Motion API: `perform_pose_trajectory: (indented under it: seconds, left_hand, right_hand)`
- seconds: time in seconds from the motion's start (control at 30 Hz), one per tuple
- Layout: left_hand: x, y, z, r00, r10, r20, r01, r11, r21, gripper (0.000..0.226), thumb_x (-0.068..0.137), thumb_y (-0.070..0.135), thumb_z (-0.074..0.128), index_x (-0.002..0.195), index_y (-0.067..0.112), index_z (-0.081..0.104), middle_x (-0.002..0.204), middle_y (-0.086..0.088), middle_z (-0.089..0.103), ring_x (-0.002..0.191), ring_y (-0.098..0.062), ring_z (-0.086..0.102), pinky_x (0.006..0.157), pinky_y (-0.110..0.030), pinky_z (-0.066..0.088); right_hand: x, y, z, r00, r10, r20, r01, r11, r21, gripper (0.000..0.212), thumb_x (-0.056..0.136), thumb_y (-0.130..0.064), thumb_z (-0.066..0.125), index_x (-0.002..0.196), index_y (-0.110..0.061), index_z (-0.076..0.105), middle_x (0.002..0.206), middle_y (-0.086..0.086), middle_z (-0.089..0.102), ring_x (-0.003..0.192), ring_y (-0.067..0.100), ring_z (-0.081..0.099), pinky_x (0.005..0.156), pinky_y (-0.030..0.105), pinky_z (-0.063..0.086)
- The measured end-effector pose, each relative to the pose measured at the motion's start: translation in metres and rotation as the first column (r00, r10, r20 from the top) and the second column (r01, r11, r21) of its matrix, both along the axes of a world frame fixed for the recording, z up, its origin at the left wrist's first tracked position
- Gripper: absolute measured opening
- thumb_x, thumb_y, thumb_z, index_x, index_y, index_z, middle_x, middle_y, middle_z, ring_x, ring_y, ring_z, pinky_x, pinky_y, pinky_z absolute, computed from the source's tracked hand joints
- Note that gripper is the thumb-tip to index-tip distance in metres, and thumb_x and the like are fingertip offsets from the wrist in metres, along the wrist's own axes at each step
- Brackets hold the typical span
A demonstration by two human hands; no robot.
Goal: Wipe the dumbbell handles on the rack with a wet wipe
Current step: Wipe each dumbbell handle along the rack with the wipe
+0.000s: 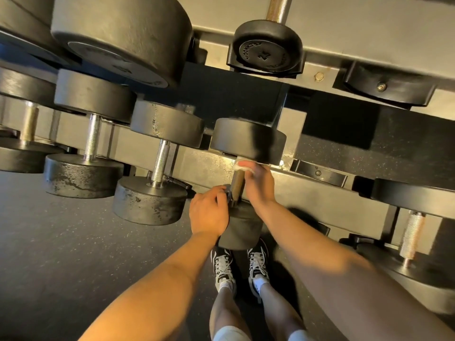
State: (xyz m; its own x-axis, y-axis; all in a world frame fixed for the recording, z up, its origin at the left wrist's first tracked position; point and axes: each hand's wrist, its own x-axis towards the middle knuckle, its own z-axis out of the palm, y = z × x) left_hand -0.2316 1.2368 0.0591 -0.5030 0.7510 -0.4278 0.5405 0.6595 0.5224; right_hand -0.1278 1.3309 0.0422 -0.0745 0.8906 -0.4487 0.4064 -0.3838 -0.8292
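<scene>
Wiping handle [238,185] of dumbbell [242,232] with wipe [240,166]: white, soft, limp, bunched at the handle's far end against the far head [247,141]. Lying across the lower tier of the rack [204,163], about midway along its front edge, near head [243,236] overhanging that edge above the shoes [222,267].

Judging the dumbbell heavy, rigid and unlikely to shift under a wipe. Judging the handle hard, brownish, probably knurled, so likely to drag at thin wet cloth. Advising hold by wrapping the wipe fully round the bar and sliding along it, steadying at a head, not lifting.

Clamping the wipe onto the handle with right hand [258,185], fingers curled over the top, underside hidden. Bracing with left hand [208,214], fingers curled over the near head's inner edge.

Counting:
- One wipe.
- Five dumbbells showing handles on the lower tier: three left of the worked one, one right.
- At least two more on the upper tier, only one showing its handle.
- Two empty saddles toward the rack's right end, one upper [386,84], one lower [320,173].
</scene>
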Motion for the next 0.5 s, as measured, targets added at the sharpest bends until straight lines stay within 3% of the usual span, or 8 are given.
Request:
perform_pose_trajectory:
  seconds: [0.07,0.17,0.27,0.37,0.43,0.5]
  left_hand:
    - [0.000,0.000,-0.001,1.000,0.002,0.001,-0.002,1.000,-0.007,0.037,0.103,0.028,0.036,0.115,0.032,0.071,0.104,-0.004,0.073,0.096,-0.029,0.052,0.085,-0.042,0.046]
    - [0.000,0.000,-0.001,1.000,0.004,-0.007,-0.004,1.000,-0.003,0.043,0.098,0.036,0.030,0.113,0.032,0.071,0.099,-0.005,0.073,0.094,-0.028,0.052,0.080,-0.041,0.045]
    - [0.001,0.000,-0.001,1.000,0.026,-0.003,-0.026,1.000,0.002,0.038,0.101,0.034,0.035,0.116,0.032,0.070,0.099,-0.007,0.072,0.094,-0.027,0.053,0.078,-0.040,0.045]
    - [0.001,0.000,-0.002,1.000,0.030,-0.004,-0.030,1.000,-0.008,0.036,0.103,0.031,0.037,0.119,0.031,0.069,0.102,-0.006,0.071,0.096,-0.026,0.052,0.081,-0.040,0.046]
    - [0.001,0.000,-0.001,0.999,0.033,0.010,-0.033,0.999,-0.001,0.036,0.103,0.031,0.036,0.118,0.031,0.070,0.102,-0.006,0.071,0.097,-0.025,0.052,0.082,-0.040,0.046]
    - [0.001,0.001,0.001,0.999,0.036,0.010,-0.036,0.999,0.009,0.036,0.104,0.030,0.037,0.119,0.032,0.069,0.102,-0.006,0.071,0.099,-0.026,0.052,0.084,-0.041,0.046]
  right_hand:
    - [0.000,-0.002,0.001,1.000,-0.006,-0.002,0.006,1.000,-0.021,0.039,0.094,0.003,0.047,0.100,-0.024,0.075,0.124,0.004,0.062,0.115,0.015,0.057,0.104,0.028,0.046]
    - [0.009,-0.011,-0.002,0.976,0.201,0.086,-0.191,0.976,-0.107,0.031,0.097,-0.001,0.049,0.102,-0.017,0.074,0.122,0.001,0.060,0.111,0.013,0.055,0.094,0.020,0.042]
    - [0.019,-0.037,-0.008,0.949,0.310,0.053,-0.288,0.924,-0.253,0.028,0.098,0.002,0.051,0.100,-0.014,0.074,0.126,0.003,0.061,0.117,0.016,0.056,0.100,0.018,0.040]
    - [0.021,-0.038,-0.009,0.971,0.235,0.046,-0.223,0.957,-0.187,0.030,0.098,0.001,0.049,0.104,-0.017,0.073,0.125,0.003,0.061,0.116,0.018,0.057,0.101,0.023,0.043]
    - [0.016,-0.021,-0.004,0.994,0.107,-0.013,-0.107,0.990,-0.092,0.029,0.100,-0.007,0.049,0.111,-0.024,0.070,0.127,0.000,0.054,0.113,0.012,0.054,0.102,0.027,0.045]
    - [0.006,-0.005,0.002,0.994,-0.028,-0.107,0.017,0.995,-0.097,0.025,0.101,-0.018,0.051,0.117,-0.027,0.069,0.129,0.000,0.055,0.114,0.011,0.054,0.101,0.027,0.046]
